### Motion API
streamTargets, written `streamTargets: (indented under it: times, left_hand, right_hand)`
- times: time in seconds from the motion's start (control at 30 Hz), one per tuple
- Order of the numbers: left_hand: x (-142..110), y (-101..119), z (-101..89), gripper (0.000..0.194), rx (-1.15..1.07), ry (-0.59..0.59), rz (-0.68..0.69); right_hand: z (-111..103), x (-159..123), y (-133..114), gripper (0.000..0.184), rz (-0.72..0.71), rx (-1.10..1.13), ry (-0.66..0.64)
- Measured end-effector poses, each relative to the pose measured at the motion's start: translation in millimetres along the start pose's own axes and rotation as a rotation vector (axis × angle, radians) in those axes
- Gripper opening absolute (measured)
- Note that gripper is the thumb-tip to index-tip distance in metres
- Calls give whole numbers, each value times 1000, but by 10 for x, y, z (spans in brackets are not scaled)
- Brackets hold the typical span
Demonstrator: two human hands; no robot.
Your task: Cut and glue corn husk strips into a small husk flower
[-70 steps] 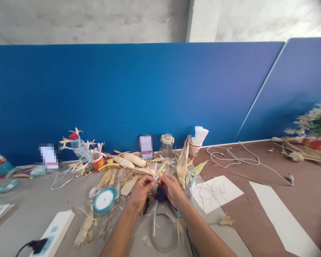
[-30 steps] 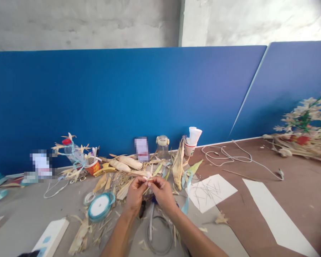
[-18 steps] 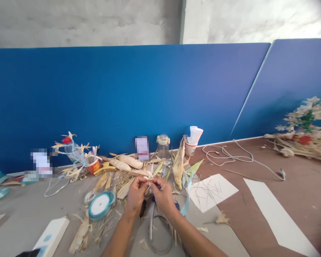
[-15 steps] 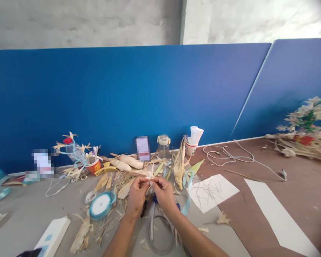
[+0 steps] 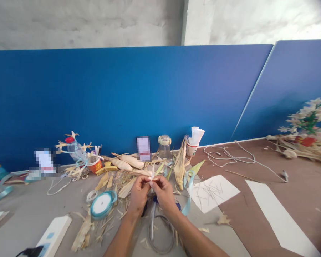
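Observation:
My left hand [image 5: 139,191] and my right hand [image 5: 162,191] meet over the middle of the table. Both are closed, fingertips pinching a small pale strip of corn husk [image 5: 152,171] whose narrow end points up. Its lower part is hidden by my fingers. Dry corn husk pieces [image 5: 127,187] lie scattered behind and left of my hands. Below my wrists is a coiled grey tube or cable [image 5: 163,251]. To the left lies a roll of blue ribbon [image 5: 103,204]. A loose blue ribbon strip [image 5: 187,200] hangs across the husks at right.
A white sheet with thin wires [image 5: 212,192] lies at right, near a long white paper strip [image 5: 276,217] and a white cable [image 5: 230,157]. Along the blue partition [image 5: 149,89] stand a clear jar [image 5: 164,148] and a paper cup [image 5: 192,149]. A power strip [image 5: 55,233] sits front left.
The husk strip now stands more upright and shows more above my fingertips. Both hands stay close together in nearly the same place; the view has shifted slightly.

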State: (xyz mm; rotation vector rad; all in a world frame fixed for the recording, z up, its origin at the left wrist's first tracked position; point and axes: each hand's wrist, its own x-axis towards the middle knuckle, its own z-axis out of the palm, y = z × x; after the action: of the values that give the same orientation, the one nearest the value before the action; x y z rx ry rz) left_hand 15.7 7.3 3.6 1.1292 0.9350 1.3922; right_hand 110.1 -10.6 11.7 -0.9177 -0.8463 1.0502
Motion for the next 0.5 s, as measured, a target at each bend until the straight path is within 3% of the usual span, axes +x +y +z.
streamTargets:
  times: [0.3,0.5]
  left_hand:
    - [3,-40,-17,20,-96,-72,-19]
    - [22,-84,-53,19,-140,-81,-48]
  right_hand:
    - [-22,27,0,11,77,157,-22]
    - [-63,63,-16,11,58,138,-55]
